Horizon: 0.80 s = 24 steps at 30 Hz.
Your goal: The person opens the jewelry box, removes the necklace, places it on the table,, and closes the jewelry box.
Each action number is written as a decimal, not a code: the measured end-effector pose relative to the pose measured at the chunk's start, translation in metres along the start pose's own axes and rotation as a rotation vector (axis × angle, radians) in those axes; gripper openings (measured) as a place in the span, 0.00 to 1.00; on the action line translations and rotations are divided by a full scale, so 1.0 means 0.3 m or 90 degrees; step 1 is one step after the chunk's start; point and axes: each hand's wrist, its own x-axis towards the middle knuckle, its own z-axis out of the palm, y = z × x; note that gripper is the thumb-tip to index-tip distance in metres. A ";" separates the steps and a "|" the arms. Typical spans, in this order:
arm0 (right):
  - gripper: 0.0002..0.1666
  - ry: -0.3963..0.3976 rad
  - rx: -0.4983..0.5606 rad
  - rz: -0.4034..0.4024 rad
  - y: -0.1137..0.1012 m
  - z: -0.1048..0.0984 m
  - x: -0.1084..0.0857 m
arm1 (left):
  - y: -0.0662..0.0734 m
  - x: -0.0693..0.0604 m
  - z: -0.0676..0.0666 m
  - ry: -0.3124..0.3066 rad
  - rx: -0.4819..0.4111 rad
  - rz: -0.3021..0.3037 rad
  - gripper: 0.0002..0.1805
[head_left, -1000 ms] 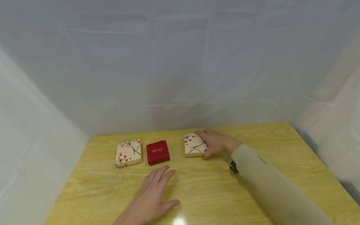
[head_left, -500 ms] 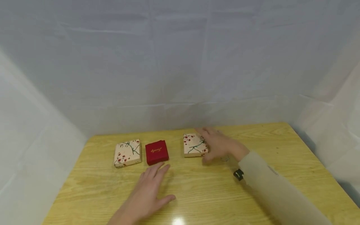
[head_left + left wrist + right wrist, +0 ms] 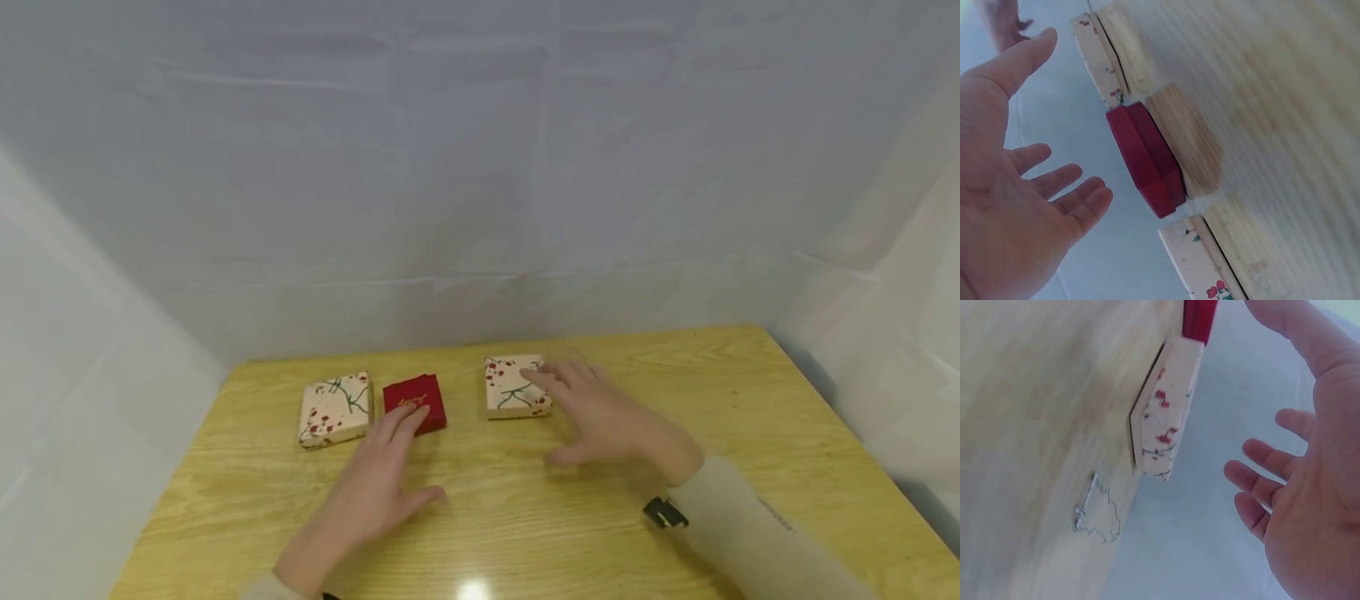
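My left hand (image 3: 375, 483) hovers in front of the small red box (image 3: 418, 390) with gold lettering, its fingers spread. In the left wrist view there is a gap between those fingers and the red box (image 3: 1144, 159). A cream box with red blossoms and green branches (image 3: 517, 402) lies to the right; my right hand (image 3: 609, 423) is in the air beside it, holding nothing. Behind that hand in the head view, a thin silver chain is hidden, but the right wrist view shows the chain (image 3: 1099, 509) loose on the table.
Left of the red box sits a second cream blossom box (image 3: 336, 412). All three boxes stand in a row toward the back of the wooden table (image 3: 510, 517). A pale cloth (image 3: 480, 167) hangs behind and at both sides.
My right hand has drawn back from the right blossom box, toward me and to the right. My left hand has moved forward and slightly left, toward the red box. The boxes stay put.
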 end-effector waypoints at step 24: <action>0.64 0.006 -0.025 -0.019 -0.148 0.115 -0.227 | -0.153 0.165 -0.009 -0.065 0.025 -0.081 0.60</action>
